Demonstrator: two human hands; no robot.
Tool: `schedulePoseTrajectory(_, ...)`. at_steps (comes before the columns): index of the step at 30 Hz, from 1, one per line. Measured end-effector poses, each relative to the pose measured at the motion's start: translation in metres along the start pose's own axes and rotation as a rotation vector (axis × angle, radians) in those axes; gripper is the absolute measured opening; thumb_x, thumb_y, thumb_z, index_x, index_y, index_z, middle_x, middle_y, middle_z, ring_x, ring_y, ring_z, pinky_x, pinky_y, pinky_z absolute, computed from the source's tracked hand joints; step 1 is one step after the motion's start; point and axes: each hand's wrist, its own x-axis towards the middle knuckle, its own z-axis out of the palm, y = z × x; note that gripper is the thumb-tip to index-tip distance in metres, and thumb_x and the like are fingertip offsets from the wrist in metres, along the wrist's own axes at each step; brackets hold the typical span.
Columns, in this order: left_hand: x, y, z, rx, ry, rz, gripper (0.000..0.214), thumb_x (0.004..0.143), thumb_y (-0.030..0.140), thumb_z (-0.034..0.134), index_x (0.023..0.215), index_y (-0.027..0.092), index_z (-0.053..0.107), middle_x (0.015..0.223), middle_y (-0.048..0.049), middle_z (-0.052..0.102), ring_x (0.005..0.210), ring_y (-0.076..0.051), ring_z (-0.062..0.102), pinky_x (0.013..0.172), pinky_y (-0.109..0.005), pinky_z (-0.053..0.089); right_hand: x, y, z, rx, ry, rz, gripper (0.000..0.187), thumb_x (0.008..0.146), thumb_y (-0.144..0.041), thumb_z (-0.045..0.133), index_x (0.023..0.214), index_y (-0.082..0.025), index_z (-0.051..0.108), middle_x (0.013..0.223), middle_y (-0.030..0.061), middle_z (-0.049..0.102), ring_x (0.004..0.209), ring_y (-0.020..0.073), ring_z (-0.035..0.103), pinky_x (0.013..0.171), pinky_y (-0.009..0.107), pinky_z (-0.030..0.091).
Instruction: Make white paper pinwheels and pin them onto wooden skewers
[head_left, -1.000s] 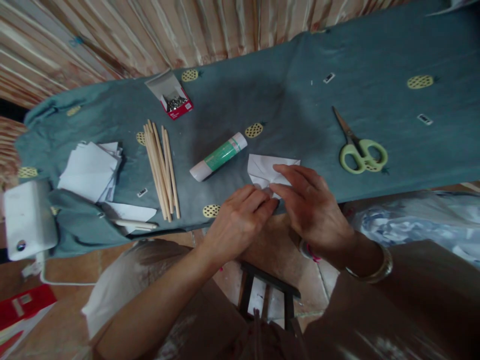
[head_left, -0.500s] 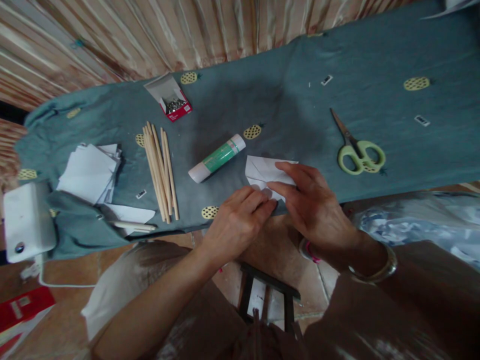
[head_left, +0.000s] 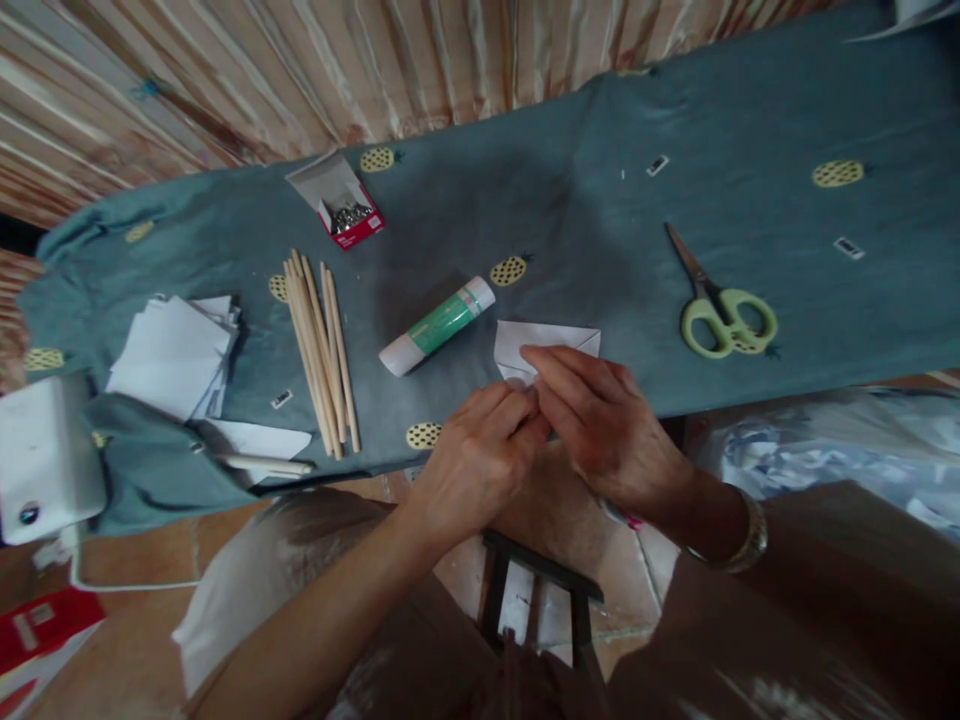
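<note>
A piece of folded white paper [head_left: 546, 338] lies at the table's front edge, with crease lines across it. My left hand [head_left: 480, 455] has its fingers closed on the paper's near left corner. Over the paper's near part rests my right hand [head_left: 600, 420], its fingers together and pressed on the sheet, close against the left fingertips. The paper's near edge is hidden under both hands. Just beyond and to the left lies a green and white glue stick [head_left: 442, 325]. Scissors with light green handles [head_left: 724, 315] lie to the right.
Left of the glue stick are several wooden sticks [head_left: 319, 355] and a stack of white paper [head_left: 172, 350]. A small red box [head_left: 349, 215] of metal pieces stands open behind. A white device [head_left: 49, 460] sits at the left edge. A plastic bag [head_left: 817, 460] hangs at the right front.
My right hand has slid left and nearer along the paper, meeting the left fingertips. The left hand stays at the near corner. The whole view has shifted slightly.
</note>
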Motion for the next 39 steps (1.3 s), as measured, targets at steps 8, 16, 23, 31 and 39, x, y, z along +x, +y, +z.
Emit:
schedulePoseTrajectory(8, -0.003, -0.004, 0.0, -0.067, 0.029, 0.005, 0.019, 0.096, 0.015, 0.051, 0.089, 0.009, 0.067, 0.082, -0.0071, 0.065, 0.08, -0.018, 0.056, 0.068, -0.031, 0.051, 0.0, 0.001, 0.004, -0.03, 0.016, -0.039, 0.03, 0.095, -0.012, 0.044, 0.117, -0.015, 0.064, 0.129, 0.0159, 0.066, 0.119, 0.0292, 0.061, 0.092, 0.045, 0.054)
schedulePoseTrajectory(16, 0.0, -0.004, 0.003, -0.015, 0.042, 0.015, 0.017, 0.097, 0.016, 0.05, 0.097, 0.011, 0.066, 0.085, -0.0065, 0.066, 0.079, -0.017, 0.057, 0.068, -0.031, 0.051, -0.006, 0.008, 0.004, -0.039, 0.076, -0.019, 0.034, 0.093, -0.011, 0.042, 0.123, -0.015, 0.056, 0.131, 0.0168, 0.062, 0.122, 0.0303, 0.056, 0.092, 0.049, 0.052)
schedulePoseTrajectory(23, -0.001, -0.003, 0.004, 0.016, 0.057, 0.018, 0.017, 0.095, 0.015, 0.053, 0.104, 0.009, 0.066, 0.09, -0.0084, 0.067, 0.083, -0.018, 0.058, 0.072, -0.033, 0.053, 0.002, 0.012, -0.015, 0.109, 0.098, 0.165, 0.032, 0.088, -0.009, 0.045, 0.112, -0.021, 0.062, 0.13, 0.012, 0.062, 0.119, 0.0275, 0.057, 0.099, 0.049, 0.051)
schedulePoseTrajectory(31, 0.001, -0.007, 0.002, 0.056, 0.068, 0.016, 0.017, 0.096, 0.016, 0.052, 0.105, 0.011, 0.066, 0.091, -0.0077, 0.068, 0.083, -0.018, 0.059, 0.071, -0.032, 0.052, 0.003, 0.032, -0.021, 0.008, 0.056, 0.22, 0.039, 0.091, -0.012, 0.042, 0.127, -0.011, 0.058, 0.125, 0.0192, 0.065, 0.117, 0.0327, 0.061, 0.098, 0.054, 0.051)
schedulePoseTrajectory(39, 0.002, -0.026, -0.006, 0.125, 0.118, -0.003, 0.014, 0.093, 0.015, 0.055, 0.101, 0.014, 0.067, 0.094, -0.0071, 0.069, 0.085, -0.019, 0.06, 0.074, -0.033, 0.051, -0.002, 0.023, -0.027, 0.013, 0.062, 0.231, 0.033, 0.092, -0.011, 0.045, 0.119, -0.002, 0.062, 0.112, 0.0223, 0.069, 0.104, 0.0313, 0.065, 0.089, 0.048, 0.056)
